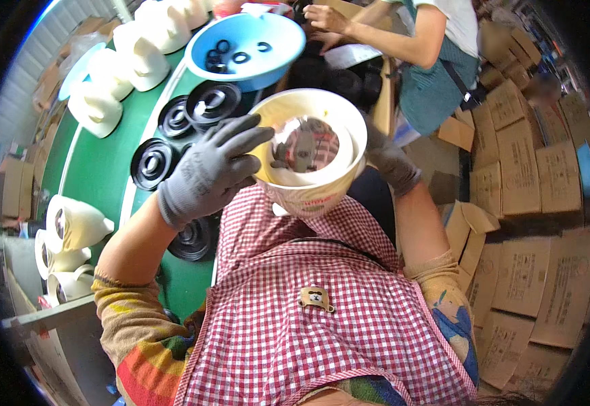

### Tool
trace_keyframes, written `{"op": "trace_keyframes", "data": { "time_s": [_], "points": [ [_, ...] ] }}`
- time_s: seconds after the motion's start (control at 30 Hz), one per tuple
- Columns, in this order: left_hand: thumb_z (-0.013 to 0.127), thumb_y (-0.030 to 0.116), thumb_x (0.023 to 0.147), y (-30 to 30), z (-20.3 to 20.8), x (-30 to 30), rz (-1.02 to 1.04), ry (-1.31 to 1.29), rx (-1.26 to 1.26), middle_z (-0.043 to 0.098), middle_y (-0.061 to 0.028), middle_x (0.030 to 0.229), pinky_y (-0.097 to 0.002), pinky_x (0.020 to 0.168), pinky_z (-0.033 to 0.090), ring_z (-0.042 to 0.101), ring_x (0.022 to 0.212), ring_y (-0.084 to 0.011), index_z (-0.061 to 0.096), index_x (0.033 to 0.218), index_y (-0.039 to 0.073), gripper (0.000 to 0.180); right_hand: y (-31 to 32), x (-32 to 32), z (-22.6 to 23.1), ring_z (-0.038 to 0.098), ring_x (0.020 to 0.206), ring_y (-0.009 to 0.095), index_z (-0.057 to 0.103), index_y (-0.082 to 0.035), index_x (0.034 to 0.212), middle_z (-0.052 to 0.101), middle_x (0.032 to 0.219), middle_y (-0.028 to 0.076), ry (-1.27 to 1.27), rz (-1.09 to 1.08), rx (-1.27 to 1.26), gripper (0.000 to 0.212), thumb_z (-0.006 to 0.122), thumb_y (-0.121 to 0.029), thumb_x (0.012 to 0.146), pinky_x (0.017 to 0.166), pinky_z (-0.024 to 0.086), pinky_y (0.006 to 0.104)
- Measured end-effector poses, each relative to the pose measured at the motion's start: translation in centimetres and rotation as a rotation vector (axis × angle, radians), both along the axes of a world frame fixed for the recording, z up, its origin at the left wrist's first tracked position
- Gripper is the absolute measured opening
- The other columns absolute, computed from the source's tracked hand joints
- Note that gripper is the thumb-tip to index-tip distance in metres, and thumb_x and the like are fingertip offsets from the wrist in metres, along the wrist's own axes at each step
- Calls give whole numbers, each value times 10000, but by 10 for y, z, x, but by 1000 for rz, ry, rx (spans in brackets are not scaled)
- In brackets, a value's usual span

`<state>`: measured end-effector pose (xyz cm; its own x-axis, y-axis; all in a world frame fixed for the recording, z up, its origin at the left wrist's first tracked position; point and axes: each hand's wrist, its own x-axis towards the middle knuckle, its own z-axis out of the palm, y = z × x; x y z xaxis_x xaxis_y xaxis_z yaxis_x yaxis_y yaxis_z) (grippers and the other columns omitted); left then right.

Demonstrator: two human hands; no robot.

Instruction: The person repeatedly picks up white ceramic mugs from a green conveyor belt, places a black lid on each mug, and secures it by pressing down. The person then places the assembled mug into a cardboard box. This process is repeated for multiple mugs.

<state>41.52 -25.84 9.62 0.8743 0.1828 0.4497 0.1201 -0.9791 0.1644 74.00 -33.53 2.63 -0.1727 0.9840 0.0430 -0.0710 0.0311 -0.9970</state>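
Observation:
A cream round jug body is held up in front of my apron, its wide mouth tilted toward me. Inside it shows an inner ring and a shiny mirrored surface that reflects the checked apron. My left hand, in a grey glove, has its fingers bent against the jug body's left rim and side. On the opposite side, my gloved right hand holds the wall, with its fingertips hidden behind it. Several black round lids lie on the green table, just left of and beyond my left hand.
A blue basin with black rings stands beyond the lids on the green worktable. Cream spouted housings line the far left. Opposite, a co-worker's arm reaches over a carton of black parts. Stacked cardboard boxes fill the right side.

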Motion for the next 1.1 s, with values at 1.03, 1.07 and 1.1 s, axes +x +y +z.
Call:
{"op": "trace_keyframes", "data": {
  "time_s": [1.03, 1.07, 1.1],
  "points": [
    [453, -47, 689, 34, -200, 147, 92, 50, -1311, 559, -138, 1339, -318, 1056, 406, 518, 1241, -243, 512, 1356, 4, 671, -25, 35, -115, 275, 1436, 316, 223, -24, 1516, 295, 1548, 180, -418, -199, 228, 641, 315, -440, 1038, 1168, 229, 393],
    [466, -44, 731, 31, -210, 138, 43, -15, -1178, 554, -141, 1349, -322, 1071, 390, 503, 1259, -247, 515, 1350, 6, 622, -24, 32, -113, 279, 1435, 317, 226, -23, 1515, 294, 1549, 180, -397, -117, 257, 635, 335, -426, 1037, 1162, 244, 394],
    [498, 6, 836, 31, -206, 129, -61, -122, -965, 545, -172, 1354, -326, 1099, 356, 480, 1285, -268, 513, 1329, -16, 494, -21, 32, -107, 323, 1411, 321, 243, -23, 1511, 314, 1537, 188, -525, -74, 322, 629, 374, -407, 1032, 1145, 274, 401]
  ]
}}
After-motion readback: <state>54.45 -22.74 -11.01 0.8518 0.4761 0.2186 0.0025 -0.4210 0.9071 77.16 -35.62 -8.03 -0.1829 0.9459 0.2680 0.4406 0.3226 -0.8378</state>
